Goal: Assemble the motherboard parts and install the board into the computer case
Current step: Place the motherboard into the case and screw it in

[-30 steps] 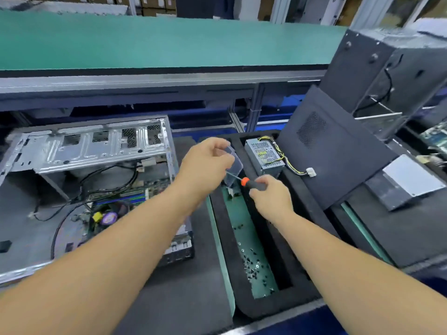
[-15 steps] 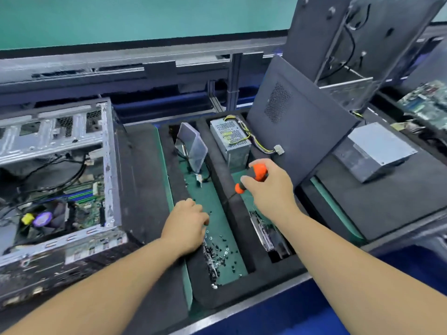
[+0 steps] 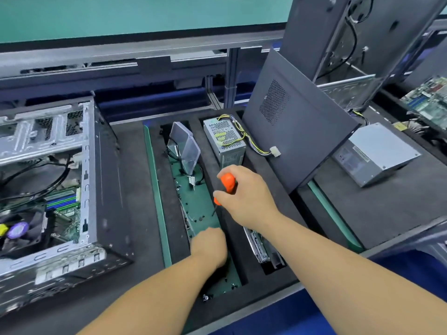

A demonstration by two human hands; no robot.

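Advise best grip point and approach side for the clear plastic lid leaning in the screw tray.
Pinch the lid at its raised top edge, coming from above. It stands tilted in the tray with that edge free, while its foot sits among cables. The right hand holds the screwdriver, so probably the left hand.

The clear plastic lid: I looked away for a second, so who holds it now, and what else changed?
Nobody: the left hand let go of the clear plastic lid, which now leans in the tray, and dropped toward the near end with the loose screws. The right hand still grips the orange screwdriver. The computer case and power supply stayed put.
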